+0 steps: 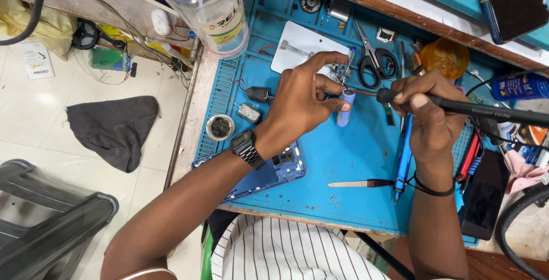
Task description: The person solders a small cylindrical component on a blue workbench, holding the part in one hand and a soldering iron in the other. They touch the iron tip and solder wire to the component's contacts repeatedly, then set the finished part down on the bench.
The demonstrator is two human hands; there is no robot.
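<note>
Right now the left hand (297, 100) pinches a small blue cylindrical cell (345, 108) upright between thumb and fingertips, just above the blue mat (343, 160) on the desk. The right hand (426, 105) is closed around a black soldering iron (457, 107), its tip touching the top end of the cell. Judging by this, the soldering at that end is under way, not finished; whether any wire is joined there is too small to tell. Black-handled scissors (374, 62) lie just beyond.

Work mat (343, 160) was teal-blue; the small cylinder cell (345, 108) blue with a white top. Soldering iron (457, 106) black, scissors (374, 62) black-handled, shirt (286, 254) white with dark pinstripes.
</note>
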